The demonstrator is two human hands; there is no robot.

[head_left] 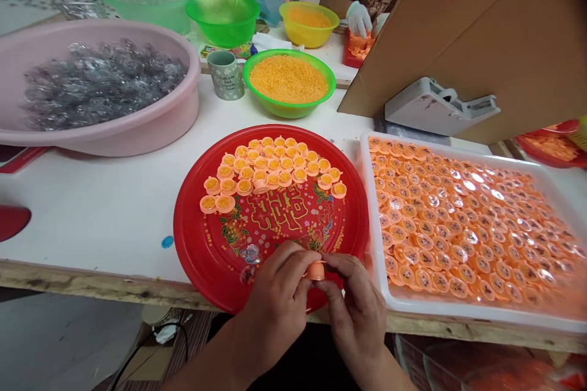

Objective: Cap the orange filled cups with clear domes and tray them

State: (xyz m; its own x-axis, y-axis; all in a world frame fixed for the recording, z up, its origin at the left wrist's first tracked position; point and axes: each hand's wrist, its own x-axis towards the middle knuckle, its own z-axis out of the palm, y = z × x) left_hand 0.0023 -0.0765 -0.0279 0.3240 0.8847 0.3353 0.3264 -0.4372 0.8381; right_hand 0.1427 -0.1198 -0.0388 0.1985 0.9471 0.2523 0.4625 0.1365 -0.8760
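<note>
pink basin (151,129): clear caps (101,82) | mug (226,75) beside green bowl (290,112) of yellow beads (288,78) | cardboard sheet (481,24) far right

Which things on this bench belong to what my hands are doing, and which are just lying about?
In use: left hand and right hand pinching the orange cup; red plate of filled cups; white tray; probably the bead bowl and pink basin.
Lying about: mug, green colander, far green bowl, cardboard box.

Gold 囍 character on red plate (202,244), small lettering on grey mug (226,75) mostly unreadable
</note>
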